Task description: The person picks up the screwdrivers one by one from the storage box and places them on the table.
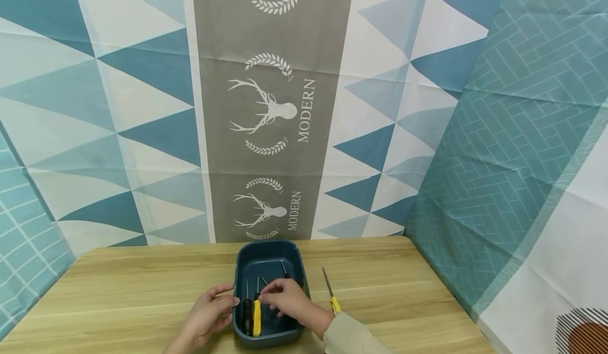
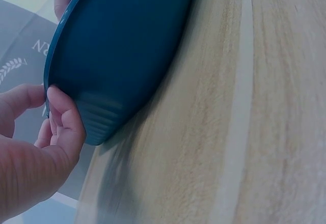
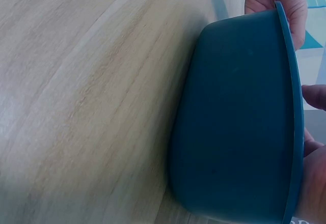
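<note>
My left hand (image 1: 209,312) pinches the left rim of a dark blue plastic bin (image 1: 273,246) standing on the table. In the left wrist view, fingers and thumb of this left hand (image 2: 46,137) meet around the bin's rim. Inside the bin, a black-handled screwdriver (image 1: 247,317) lies beside a yellow-handled screwdriver (image 1: 257,319). My right hand (image 1: 290,298) reaches over the bin, its bent fingertips at the neck of the yellow-handled screwdriver; whether they grip it is unclear. The bin's wall hides the fingertips in the right wrist view.
Further back in the bin lies another thin-shafted tool (image 1: 285,272), partly covered by my right hand. On the table (image 1: 142,290), right of the bin, rests another yellow-handled screwdriver (image 1: 335,305), its handle end behind my sleeve. A patterned cloth (image 1: 266,132) hangs behind the table.
</note>
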A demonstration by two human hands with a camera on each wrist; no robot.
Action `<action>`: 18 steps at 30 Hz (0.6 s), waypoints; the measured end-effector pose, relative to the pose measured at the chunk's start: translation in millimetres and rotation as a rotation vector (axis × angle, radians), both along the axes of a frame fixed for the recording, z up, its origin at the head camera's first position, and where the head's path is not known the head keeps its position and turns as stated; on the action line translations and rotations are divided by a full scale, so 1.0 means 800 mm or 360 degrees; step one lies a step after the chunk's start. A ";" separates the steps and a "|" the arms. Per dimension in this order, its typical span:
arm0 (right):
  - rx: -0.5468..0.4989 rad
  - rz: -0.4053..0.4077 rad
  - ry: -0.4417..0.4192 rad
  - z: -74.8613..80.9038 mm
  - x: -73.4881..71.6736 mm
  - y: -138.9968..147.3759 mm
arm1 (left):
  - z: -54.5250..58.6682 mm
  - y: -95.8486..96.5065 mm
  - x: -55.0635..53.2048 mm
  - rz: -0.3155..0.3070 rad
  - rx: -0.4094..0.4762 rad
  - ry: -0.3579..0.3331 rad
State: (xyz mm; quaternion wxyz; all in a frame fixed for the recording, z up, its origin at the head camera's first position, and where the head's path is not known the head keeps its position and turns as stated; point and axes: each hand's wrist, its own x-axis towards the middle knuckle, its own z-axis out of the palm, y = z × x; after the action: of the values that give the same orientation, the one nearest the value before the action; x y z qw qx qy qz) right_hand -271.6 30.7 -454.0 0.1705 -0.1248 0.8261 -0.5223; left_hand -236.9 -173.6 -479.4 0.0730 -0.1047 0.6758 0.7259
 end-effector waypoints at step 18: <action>0.0002 -0.0265 -0.0184 0.008 0.003 -0.008 | 0.002 0.002 0.001 0.0035 -0.0010 -0.0003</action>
State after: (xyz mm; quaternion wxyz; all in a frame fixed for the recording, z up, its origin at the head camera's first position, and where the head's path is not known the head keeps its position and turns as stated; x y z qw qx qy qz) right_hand -268.9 24.2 -447.9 0.1739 -0.0253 0.8228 -0.5405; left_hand -235.7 -171.7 -478.0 0.0653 -0.1131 0.6768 0.7245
